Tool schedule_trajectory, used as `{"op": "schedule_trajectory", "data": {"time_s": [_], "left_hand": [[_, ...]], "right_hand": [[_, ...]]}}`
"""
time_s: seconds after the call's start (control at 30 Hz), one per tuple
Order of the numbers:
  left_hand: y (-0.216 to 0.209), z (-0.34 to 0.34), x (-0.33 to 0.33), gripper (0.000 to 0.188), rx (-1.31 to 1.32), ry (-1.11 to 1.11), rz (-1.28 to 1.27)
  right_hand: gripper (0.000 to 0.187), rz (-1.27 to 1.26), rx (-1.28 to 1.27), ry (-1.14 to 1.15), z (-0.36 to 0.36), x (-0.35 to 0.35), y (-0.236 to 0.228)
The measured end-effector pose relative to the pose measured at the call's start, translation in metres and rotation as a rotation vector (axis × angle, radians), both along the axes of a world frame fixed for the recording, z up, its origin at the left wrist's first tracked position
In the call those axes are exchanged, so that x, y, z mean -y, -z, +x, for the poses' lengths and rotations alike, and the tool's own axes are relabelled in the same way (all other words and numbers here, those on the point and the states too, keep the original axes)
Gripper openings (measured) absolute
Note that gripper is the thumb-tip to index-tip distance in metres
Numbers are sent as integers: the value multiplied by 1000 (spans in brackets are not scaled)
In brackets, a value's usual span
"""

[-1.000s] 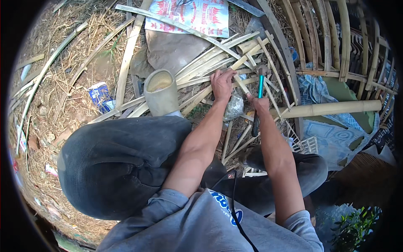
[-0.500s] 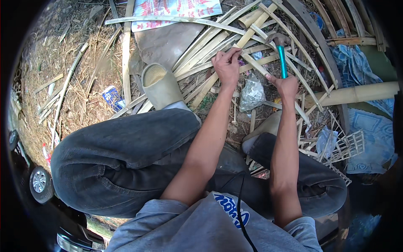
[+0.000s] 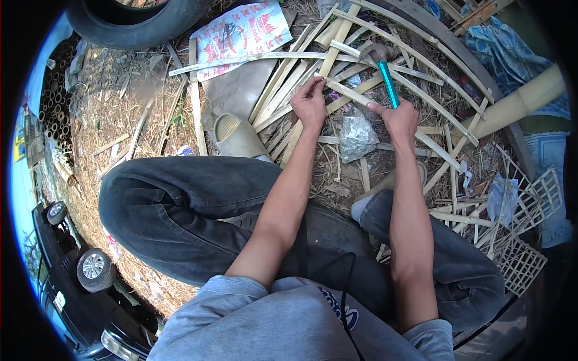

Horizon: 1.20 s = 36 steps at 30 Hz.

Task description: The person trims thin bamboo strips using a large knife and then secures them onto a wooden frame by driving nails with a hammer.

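My right hand (image 3: 400, 122) is closed around the teal handle of a hammer (image 3: 388, 84). The hammer's dark head points away from me and rests over the strips. A short, flat bamboo strip (image 3: 350, 92) runs slantwise between my hands, and my right thumb presses on its near right end. My left hand (image 3: 309, 107) pinches at the strip's far left end, fingers bent together. Whether a small thing such as a nail is in those fingertips I cannot make out. Under the strip lie more crossed bamboo slats (image 3: 280, 90).
A crumpled clear plastic bag (image 3: 357, 137) lies below the strip. Beyond my left foot's sandal (image 3: 235, 135) is a printed sack (image 3: 241, 37), with a tyre (image 3: 135, 27) farther off. A thick bamboo pole (image 3: 518, 108) and lattice pieces (image 3: 525, 265) lie right. A dark vehicle (image 3: 72, 289) stands left.
The view has swung, bringing the tyre and more of the vehicle into sight on the left. Both hands keep their grips on the strip and hammer, with little change between them.
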State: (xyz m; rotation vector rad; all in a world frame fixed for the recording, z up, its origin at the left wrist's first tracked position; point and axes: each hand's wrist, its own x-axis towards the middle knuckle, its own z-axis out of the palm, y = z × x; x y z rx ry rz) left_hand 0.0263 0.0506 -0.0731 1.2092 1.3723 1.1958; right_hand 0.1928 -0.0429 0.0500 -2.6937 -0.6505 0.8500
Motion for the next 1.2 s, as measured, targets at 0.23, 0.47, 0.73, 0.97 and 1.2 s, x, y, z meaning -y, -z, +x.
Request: {"op": "schedule_trajectory", "data": {"time_s": [0.23, 0.47, 0.73, 0.97, 1.2], "left_hand": [[-8, -2, 4, 15, -88, -11, 20], [-9, -6, 2, 17, -177, -20, 90], [-23, -6, 2, 16, -194, -56, 41], [-26, -6, 0, 17, -189, -83, 46], [-22, -11, 0, 17, -154, -67, -32]], "right_hand": [[73, 164, 15, 6, -15, 12, -10], [46, 388, -27, -2, -61, -8, 10], [42, 287, 187, -106, -66, -13, 37], [32, 422, -12, 53, -79, -6, 23], [59, 437, -492, 277, -107, 34, 5]]}}
